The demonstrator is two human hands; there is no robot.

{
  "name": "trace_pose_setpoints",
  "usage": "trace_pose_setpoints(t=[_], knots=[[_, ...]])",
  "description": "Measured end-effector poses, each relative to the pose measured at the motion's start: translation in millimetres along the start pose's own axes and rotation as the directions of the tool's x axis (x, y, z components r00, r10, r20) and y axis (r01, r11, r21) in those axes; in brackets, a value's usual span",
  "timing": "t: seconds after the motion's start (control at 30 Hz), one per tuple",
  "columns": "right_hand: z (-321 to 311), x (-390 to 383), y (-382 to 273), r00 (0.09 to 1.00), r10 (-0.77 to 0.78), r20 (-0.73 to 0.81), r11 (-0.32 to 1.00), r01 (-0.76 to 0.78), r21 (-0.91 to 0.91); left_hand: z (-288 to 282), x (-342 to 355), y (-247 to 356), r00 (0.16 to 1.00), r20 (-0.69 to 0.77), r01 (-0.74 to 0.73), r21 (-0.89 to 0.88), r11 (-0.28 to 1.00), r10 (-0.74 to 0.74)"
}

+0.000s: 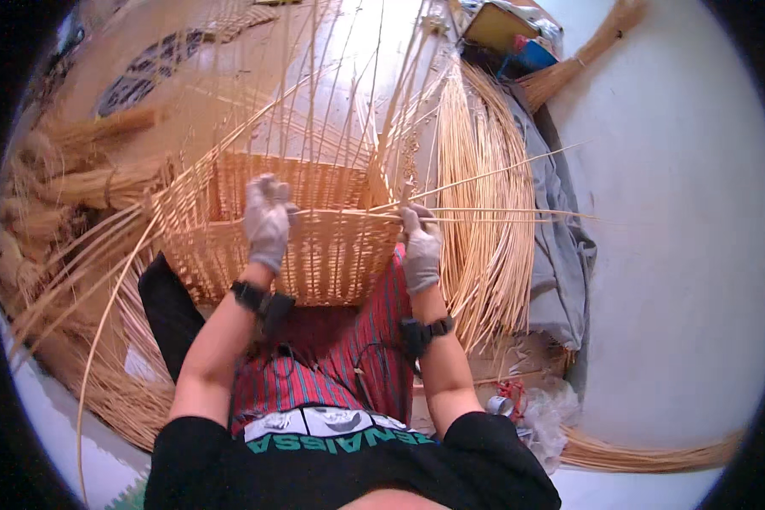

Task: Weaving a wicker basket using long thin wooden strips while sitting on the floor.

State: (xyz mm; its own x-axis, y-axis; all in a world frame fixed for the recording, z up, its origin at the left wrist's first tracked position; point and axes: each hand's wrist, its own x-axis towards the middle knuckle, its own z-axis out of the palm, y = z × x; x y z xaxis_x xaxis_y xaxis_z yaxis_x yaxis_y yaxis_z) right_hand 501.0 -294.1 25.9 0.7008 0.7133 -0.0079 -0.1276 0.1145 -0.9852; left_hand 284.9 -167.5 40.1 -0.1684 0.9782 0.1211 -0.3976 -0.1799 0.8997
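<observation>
A half-woven wicker basket (pixel 306 259) sits across my lap, with tall upright stakes (pixel 313 85) rising from its far side. My left hand (pixel 267 223), in a pale work glove, is closed at the near wall's upper edge, its fingers curled and slightly blurred. From its thumb a thin wicker rod (pixel 340 212) runs right along that edge. Also gloved, my right hand (pixel 421 246) pinches wicker rods at the basket's right corner. Their long ends (pixel 501 212) stick out to the right. More loose rods (pixel 115 225) fan out from the left corner.
A large bundle of wicker rods (pixel 484 204) lies right of the basket on grey cloth (pixel 561 255). Heaped bundles (pixel 93 187) fill the left side. A box holding a blue item (pixel 531 59) stands at the back. Clear plastic (pixel 546 425) and tape (pixel 500 405) lie near my right elbow.
</observation>
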Motion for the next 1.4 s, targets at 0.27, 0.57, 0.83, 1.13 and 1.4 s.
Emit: trace_pose_setpoints(t=[0.27,0.57,0.83,1.13,1.4], knots=[[25,36,-24,0.961,-0.274,-0.021,0.917,0.255,-0.306,51,-17,-23,0.666,0.476,-0.024,0.784,0.621,-0.575],[20,40,-57,0.977,-0.184,-0.112,0.983,0.186,0.005,54,-8,-33,0.702,0.440,-0.123,0.849,0.513,-0.560],[27,8,-6,0.859,-0.358,0.366,0.502,0.507,-0.700,11,-12,-20,0.639,0.661,0.019,0.498,0.867,-0.393],[38,42,-1,0.943,-0.259,0.210,0.554,0.323,-0.767,-231,0,92,0.897,-0.112,0.440,0.320,0.839,-0.427],[204,-210,10,-0.005,-0.068,0.998,0.738,0.673,0.053,-299,15,99,0.996,-0.058,-0.055,0.180,0.982,0.066]])
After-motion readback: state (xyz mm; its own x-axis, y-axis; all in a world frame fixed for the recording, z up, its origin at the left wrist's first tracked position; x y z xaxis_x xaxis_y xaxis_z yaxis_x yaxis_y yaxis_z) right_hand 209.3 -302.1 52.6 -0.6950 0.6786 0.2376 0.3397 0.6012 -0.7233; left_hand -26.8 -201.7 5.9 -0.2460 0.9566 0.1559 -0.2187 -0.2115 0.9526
